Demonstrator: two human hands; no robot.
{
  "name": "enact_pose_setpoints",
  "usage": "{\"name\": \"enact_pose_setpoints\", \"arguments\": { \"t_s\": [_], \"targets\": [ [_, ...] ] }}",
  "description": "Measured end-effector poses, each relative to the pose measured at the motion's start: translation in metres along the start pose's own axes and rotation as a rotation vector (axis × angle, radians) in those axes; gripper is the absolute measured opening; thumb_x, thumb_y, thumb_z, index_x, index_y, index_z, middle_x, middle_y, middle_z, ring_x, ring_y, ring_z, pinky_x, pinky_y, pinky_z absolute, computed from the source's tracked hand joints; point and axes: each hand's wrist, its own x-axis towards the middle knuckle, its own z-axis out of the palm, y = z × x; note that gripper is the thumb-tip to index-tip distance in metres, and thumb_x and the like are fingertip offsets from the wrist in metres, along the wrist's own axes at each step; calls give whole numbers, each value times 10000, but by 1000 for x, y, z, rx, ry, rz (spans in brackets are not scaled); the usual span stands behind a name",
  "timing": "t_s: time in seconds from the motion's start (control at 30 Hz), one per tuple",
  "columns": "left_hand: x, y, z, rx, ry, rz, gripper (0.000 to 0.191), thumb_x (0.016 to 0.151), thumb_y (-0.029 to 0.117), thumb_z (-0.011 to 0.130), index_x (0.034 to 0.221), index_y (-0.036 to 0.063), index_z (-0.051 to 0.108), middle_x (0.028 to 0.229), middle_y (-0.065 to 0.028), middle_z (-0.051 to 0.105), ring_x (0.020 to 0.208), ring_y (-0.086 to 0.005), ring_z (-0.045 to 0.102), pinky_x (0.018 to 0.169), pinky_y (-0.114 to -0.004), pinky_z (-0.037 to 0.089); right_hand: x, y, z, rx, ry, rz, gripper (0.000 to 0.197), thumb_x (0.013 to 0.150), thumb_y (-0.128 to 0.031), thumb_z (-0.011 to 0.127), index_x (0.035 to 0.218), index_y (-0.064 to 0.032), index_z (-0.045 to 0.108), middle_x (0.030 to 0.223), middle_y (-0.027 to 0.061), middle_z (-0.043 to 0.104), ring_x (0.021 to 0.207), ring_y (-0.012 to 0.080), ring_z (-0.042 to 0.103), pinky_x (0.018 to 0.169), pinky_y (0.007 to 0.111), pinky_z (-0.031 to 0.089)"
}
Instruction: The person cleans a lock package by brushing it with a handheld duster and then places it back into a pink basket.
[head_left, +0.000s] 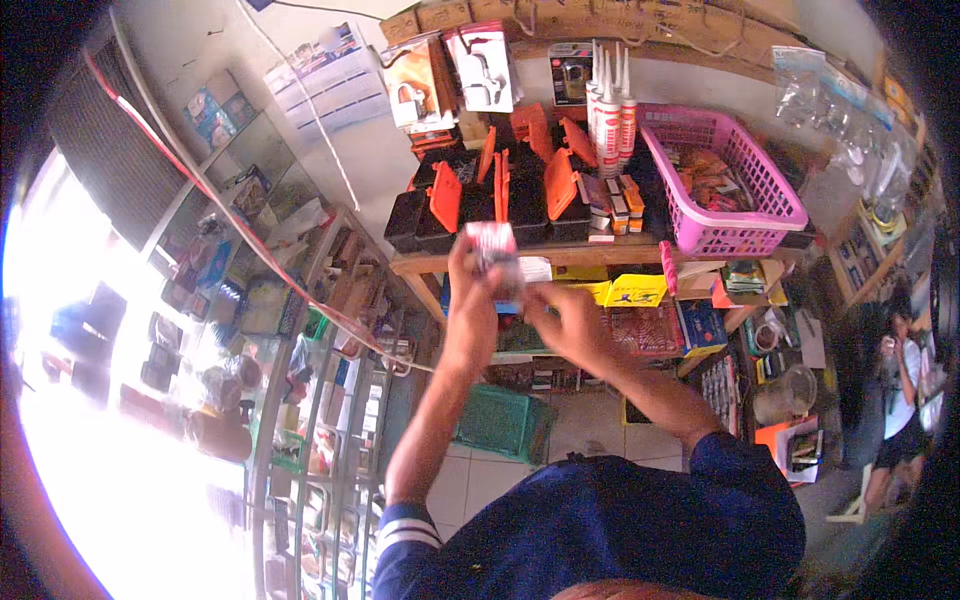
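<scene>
My left hand (471, 315) grips a small blurred package (493, 244), red and white at the top and darker below. It is held up in front of the shelf's wooden edge. The fingers of my right hand (570, 326) are bent close to the package's lower right corner; blur hides whether they pinch it. Just beyond stand black plastic boxes (405, 217) with orange lids (445, 196) tilted up. To their right are small orange and white cartons (626, 206) and several upright sealant cartridges (607, 135).
A pink plastic basket (750, 232) of packets stands on the wooden shelf (465, 261). Packaged padlocks (412, 97) hang behind. At left is a glass display case (300, 375); cords (225, 214) cross before it. A green crate (499, 424) sits on the floor. Another person (900, 390) is at far right.
</scene>
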Motion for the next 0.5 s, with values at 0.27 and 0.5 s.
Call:
{"name": "enact_pose_setpoints", "arguments": {
  "t_s": [0.27, 0.5],
  "targets": [
    [77, 103, 17, 300, -164, 499, 648, 938, 106, 536, 1481, 28, 190, 1191, -132, 560, 1070, -154, 531, 913, -291, 425, 118, -73, -59, 400, 133, -52, 275, 929, -232, 590, 956, 33, 657, 752, 49, 669, 637, 106, 640, 567, 240, 491],
    [119, 111, 10, 413, -180, 645, 742, 881, 99, 635, 1479, 31, 200, 1090, -113, 610, 908, -105, 580, 738, -244, 489, 166, -47, -49, 531, 164, -217, 237, 929, -184, 582, 945, 45, 644, 741, 52, 665, 604, 100, 631, 526, 239, 483]
  ]
}}
